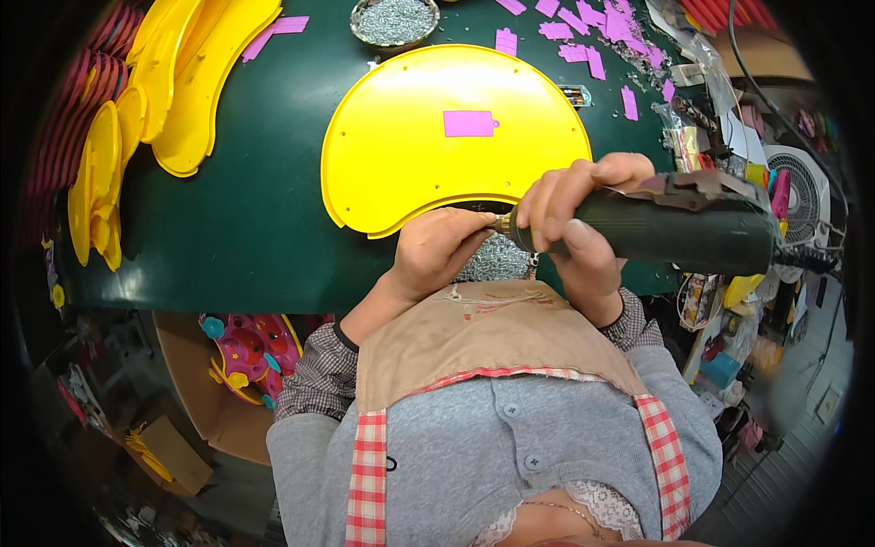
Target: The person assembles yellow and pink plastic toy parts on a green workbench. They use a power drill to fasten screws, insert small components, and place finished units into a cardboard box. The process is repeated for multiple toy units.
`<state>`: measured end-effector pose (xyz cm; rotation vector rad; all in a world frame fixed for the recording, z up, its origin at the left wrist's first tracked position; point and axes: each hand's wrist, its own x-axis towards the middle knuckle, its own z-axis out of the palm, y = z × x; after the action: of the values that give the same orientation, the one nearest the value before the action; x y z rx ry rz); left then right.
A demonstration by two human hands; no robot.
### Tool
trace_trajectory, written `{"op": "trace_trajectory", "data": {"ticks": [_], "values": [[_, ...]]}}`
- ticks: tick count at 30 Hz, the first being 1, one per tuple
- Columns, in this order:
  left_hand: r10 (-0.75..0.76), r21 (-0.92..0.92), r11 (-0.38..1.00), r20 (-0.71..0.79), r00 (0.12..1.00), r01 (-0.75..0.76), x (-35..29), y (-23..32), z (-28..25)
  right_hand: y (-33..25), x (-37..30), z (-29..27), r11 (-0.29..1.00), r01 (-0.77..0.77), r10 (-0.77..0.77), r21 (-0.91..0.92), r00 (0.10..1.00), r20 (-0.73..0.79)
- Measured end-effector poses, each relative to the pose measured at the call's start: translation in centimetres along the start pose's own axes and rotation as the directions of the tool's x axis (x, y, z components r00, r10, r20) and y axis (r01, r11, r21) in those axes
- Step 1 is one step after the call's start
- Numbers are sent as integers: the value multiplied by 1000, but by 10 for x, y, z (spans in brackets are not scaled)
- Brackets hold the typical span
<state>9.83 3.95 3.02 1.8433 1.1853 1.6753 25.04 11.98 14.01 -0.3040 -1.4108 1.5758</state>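
Note:
My right hand [579,205] is wrapped round a dark electric screwdriver [688,232], which lies nearly level with its tip pointing left. At that brass-coloured tip, the fingers of my left hand [436,248] are pinched together; whatever small thing they hold is hidden. Just beyond both hands, a yellow kidney-shaped plastic panel [392,137] lies flat, with small holes near its rim. A pink-purple tabbed piece [468,123] rests on the panel. Below my fingers, close to my apron, sits a heap of small silvery screws [497,260].
The dark green table [246,219] also bears a bowl [434,38] of screws at the back. More yellow panels [196,100] are stacked at the left, beside red-pink parts [73,137]. Purple pieces [629,102] are scattered at the back right. A cardboard box [187,365] with toy parts stands below left.

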Motion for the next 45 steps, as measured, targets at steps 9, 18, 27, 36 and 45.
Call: {"op": "trace_trajectory", "data": {"ticks": [9, 18, 27, 36, 45], "values": [[42, 86, 996, -93, 995, -34, -7, -5, -7, 1, 8, 9, 999, 6, -6, -31, 1000, -4], [142, 154, 981, -138, 980, -120, -3, -2, -12, 9, 10, 18, 997, 28, -24, -74, 998, 51], [-758, -347, 630, -79, 648, 694, -10, 25, -45, 66, 19, 8, 936, 177, -146, -303, 982, 122], [-361, 337, 866, -91, 928, 370, -3, 9, -35, 83, 25, 2, 976, 145, -135, -160, 988, 71], [-159, 511, 845, -40, 986, 157, 12, -19, -34, 79, 30, 1, 889, 208, -112, -408, 963, 246]]}}
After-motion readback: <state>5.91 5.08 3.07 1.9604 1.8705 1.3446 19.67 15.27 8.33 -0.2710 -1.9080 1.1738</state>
